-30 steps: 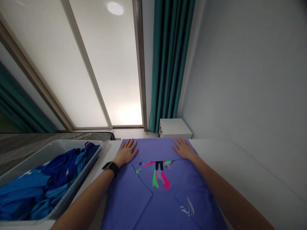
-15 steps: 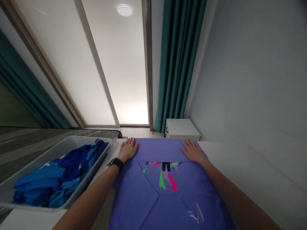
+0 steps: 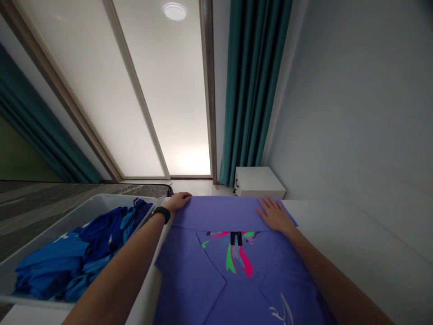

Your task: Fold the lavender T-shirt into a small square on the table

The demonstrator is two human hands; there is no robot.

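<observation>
A purple shirt (image 3: 196, 271) with a bright pink, green and black print lies spread in front of me, its far end folded over in a straight band. My left hand (image 3: 179, 201), with a black watch (image 3: 164, 213) on the wrist, is at the far left corner of that band. Its fingers are bent together over the corner, and the thumb is hidden. My right hand (image 3: 274, 214) rests flat on the band's far right part, fingers spread.
A white table (image 3: 321, 225) lies under the shirt. To the left stands a pale plastic bin (image 3: 111, 197) holding blue clothes (image 3: 54, 262). Beyond the table are a small white cabinet (image 3: 259, 178), a teal curtain (image 3: 255, 90) and frosted sliding doors (image 3: 169, 99). A wall (image 3: 358, 99) rises at the right.
My left hand has gone from lying flat with fingers spread to turned sideways, fingers bent at the corner, slightly further left. My right hand stays flat on the shirt.
</observation>
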